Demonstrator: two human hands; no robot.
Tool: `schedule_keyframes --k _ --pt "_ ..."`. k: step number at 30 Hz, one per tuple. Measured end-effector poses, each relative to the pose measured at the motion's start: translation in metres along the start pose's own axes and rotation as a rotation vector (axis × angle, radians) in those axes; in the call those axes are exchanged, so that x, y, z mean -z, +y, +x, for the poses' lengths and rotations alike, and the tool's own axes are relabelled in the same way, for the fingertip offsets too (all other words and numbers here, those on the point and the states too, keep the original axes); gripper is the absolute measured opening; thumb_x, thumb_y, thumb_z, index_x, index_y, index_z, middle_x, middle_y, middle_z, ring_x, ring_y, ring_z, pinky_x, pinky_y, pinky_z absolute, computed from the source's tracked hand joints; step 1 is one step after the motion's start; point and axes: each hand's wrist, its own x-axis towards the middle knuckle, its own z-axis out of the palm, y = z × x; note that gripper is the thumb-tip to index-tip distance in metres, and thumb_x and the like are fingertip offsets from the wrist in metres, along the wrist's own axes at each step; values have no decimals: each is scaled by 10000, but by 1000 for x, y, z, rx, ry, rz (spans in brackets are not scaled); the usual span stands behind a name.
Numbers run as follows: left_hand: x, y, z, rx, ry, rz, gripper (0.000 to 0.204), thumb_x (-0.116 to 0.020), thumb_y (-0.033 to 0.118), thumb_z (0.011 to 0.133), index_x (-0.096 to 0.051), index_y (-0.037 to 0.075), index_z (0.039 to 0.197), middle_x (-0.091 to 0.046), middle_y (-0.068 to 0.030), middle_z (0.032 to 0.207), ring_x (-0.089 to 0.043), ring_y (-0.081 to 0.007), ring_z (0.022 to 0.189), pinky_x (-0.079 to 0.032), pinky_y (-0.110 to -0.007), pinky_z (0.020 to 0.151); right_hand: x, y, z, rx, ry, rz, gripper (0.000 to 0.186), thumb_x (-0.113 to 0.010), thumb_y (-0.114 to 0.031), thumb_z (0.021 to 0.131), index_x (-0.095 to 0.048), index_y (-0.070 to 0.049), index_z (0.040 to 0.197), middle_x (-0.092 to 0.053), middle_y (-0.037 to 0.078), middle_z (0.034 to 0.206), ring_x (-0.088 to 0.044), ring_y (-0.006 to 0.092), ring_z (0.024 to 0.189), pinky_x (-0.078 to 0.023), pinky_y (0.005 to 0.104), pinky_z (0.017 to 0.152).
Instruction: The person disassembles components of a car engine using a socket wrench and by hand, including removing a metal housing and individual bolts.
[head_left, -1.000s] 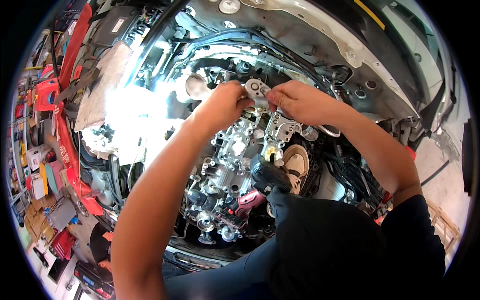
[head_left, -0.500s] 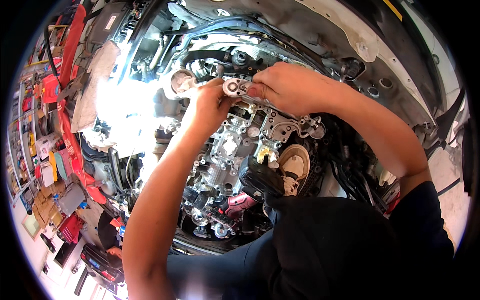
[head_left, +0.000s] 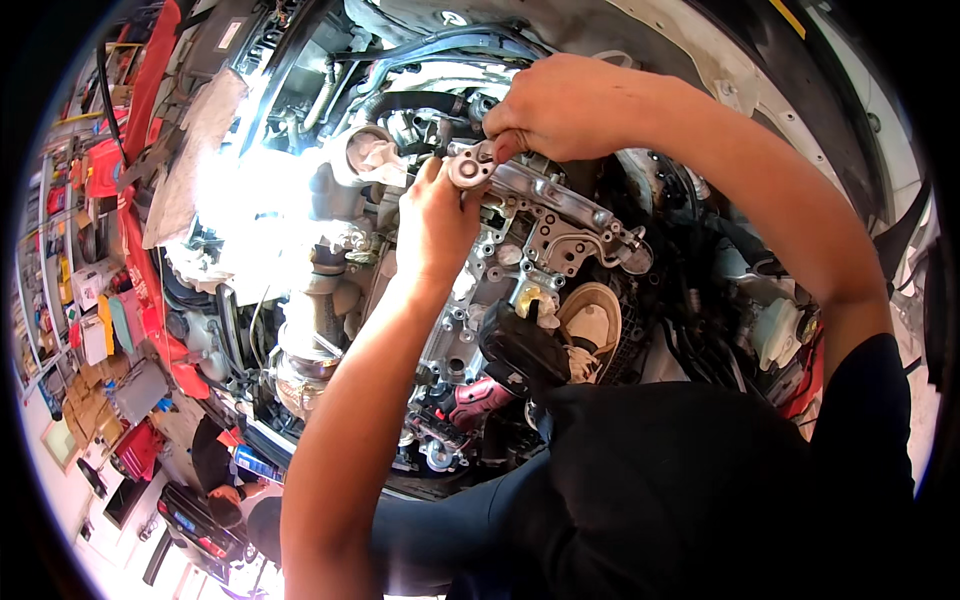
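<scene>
- At twelve o'clock in the engine bay, a silver ratchet wrench (head_left: 468, 172) is bridging two bare hands above the far end of an opened engine (head_left: 508, 255).
- The left hand (head_left: 438, 225), reaching in from seven o'clock, is curling its fingers snugly about the wrench's round head, presumably steadying it.
- Toward one o'clock, the right hand (head_left: 560, 108) is pinching the wrench just past that head, fingers narrow, apparently for leverage.
- Near five o'clock, a black-and-red power tool (head_left: 515, 360) is lying over the engine, seemingly parked within reach; at four, a tan shoe (head_left: 590, 325) is resting close by, perhaps bracing its wearer.
- At eleven o'clock, a pale wad (head_left: 372, 155) is filling a round pipe mouth (head_left: 347, 150), possibly keeping dirt out.
- The right hand is covering the wrench's handle, and the left is masking whatever the head is meeting below; from here, I cannot tell.
- At ten o'clock, white glare (head_left: 262, 190) is washing out parts beside a brown board (head_left: 188, 170); black clothing (head_left: 680, 490) is blocking the view around five.
</scene>
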Motion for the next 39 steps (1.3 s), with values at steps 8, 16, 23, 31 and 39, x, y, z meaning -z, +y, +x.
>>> schedule_keyframes --k 8,16,23,31,39 --pt "-4 -4 -1 -9 27 -28 162 -655 59 811 -616 45 968 -585 -172 904 -616 -409 805 -502 -491 704 -19 -28 -22 -246 71 170 258 -621 -317 913 -611 -82 1017 -665 171 863 -642 377 838 -486 487 737" --pt "-5 1 -6 4 52 25 163 -650 46 790 -587 18 938 -587 -173 872 -608 -402 793 -485 -480 686 -117 -44 -94 -663 683 95 419 -761 -466 739 -609 -101 880 -638 68 767 -652 296 739 -518 410 627" --pt "33 3 16 136 -10 -1069 341 -434 191 1000 -611 -41 1177 -654 -165 1152 -638 -239 1079 -499 -313 909 -108 -11 -87 -426 880 -260 504 -773 -590 686 -560 -133 696 -561 -3 633 -607 195 540 -467 313 460" --pt "-2 25 24 392 -27 -803 509 -456 346 1035 -708 -32 805 -608 -8 659 -491 -67 607 -406 -235 561 -98 4 -82 -302 892 -300 288 -810 -288 733 -578 -120 700 -553 17 606 -594 214 532 -454 312 458" --pt "-7 35 23 402 72 -778 457 -460 279 1019 -704 -36 795 -612 3 699 -482 -68 680 -381 -232 660 -99 33 -76 -131 1001 -351 274 -806 -273 757 -601 -103 693 -560 14 584 -575 210 504 -433 308 429"
